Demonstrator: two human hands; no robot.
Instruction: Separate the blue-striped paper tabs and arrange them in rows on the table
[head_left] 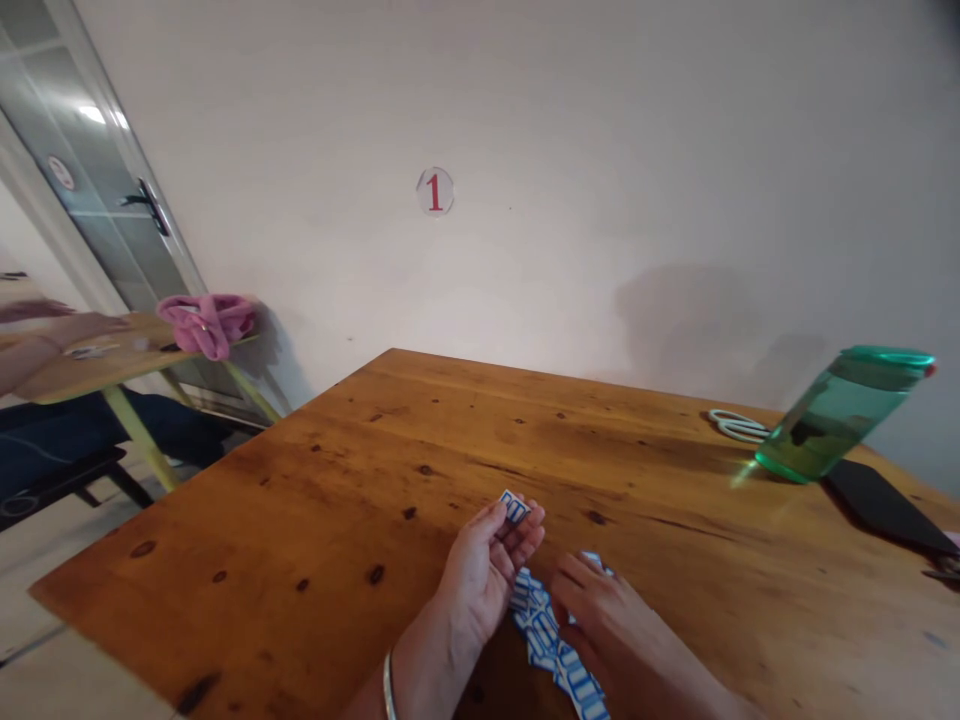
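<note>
My left hand (484,570), palm turned up, pinches a small white card with blue printing (514,508) between thumb and fingers, above the wooden table (337,500). A loose pile of similar blue-and-white cards (544,635) lies on the table just right of that hand. Over the pile's right side is my right hand (600,610), back upward, its fingers bent down and drawn together. One card edge shows past its fingertips. What those fingers grip, if anything, is hidden. A bangle (388,688) circles my left wrist.
At the right a tilted-looking green water bottle (844,420) stands near a white cable (739,426) and a flat black object (889,508). The wall is behind the table. Left, another person's hands (82,326) rest at a second table with a pink fluffy item (210,322).
</note>
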